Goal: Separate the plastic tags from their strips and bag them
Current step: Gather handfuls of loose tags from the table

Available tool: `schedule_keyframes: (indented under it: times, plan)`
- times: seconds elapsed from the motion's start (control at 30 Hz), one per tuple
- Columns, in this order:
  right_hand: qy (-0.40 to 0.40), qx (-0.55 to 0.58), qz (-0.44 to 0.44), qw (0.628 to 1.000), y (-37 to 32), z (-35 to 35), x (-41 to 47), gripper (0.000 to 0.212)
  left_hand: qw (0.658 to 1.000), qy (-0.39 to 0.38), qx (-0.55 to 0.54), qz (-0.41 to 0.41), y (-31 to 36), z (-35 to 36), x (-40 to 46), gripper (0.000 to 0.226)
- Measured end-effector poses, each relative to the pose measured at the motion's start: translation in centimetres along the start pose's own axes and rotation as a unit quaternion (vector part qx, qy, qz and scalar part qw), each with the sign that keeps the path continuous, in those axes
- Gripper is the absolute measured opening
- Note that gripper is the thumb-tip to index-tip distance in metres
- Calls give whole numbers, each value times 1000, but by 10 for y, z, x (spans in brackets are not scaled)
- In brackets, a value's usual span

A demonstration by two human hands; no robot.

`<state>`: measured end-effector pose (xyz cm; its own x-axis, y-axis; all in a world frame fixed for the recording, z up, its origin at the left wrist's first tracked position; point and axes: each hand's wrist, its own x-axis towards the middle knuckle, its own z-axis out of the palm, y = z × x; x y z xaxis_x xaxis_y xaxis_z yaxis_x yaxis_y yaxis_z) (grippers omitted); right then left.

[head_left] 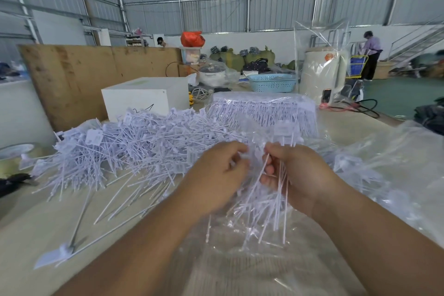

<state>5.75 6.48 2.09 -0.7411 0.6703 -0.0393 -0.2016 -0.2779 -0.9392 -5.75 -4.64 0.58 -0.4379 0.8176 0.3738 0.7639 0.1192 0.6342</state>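
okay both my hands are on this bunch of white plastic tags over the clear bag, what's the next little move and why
Probably pull the left hand away from the right hand to snap loose the piece it pinches. The right hand grips the bunch of thin white plastic tags, stems hanging over the clear plastic bag, so freed tags could drop in.

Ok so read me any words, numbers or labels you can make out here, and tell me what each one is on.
"1": handwritten on the front of the white box; the marks beside it are half hidden by the loose tags.
Orange sticker on the cream appliance: too blurred to read.
Tag faces: any print too small to read.
Nothing else is legible.
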Motion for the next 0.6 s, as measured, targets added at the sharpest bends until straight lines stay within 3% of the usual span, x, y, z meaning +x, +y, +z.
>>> schedule_keyframes:
  times: [0.07,0.13,0.27,0.37,0.5,0.6]
  plan:
    - [15,43,-2,999,-3,0,1,24,986,-6,163,-30,-19,-5,5,44]
    - [15,69,8,997,-3,1,1,18,970,-35,235,-51,-25,-4,5,42]
    - [2,37,49,998,1,-1,1,14,964,8,256,-69,-18,-1,6,27]
    - [-10,1,69,998,2,-1,0,13,962,86,259,-22,-8,-1,5,14]
    - [-38,-24,74,996,2,1,-1,14,970,172,171,27,8,2,-2,22]
    - [-74,-32,60,995,3,3,-2,22,977,166,121,58,26,14,-10,18]
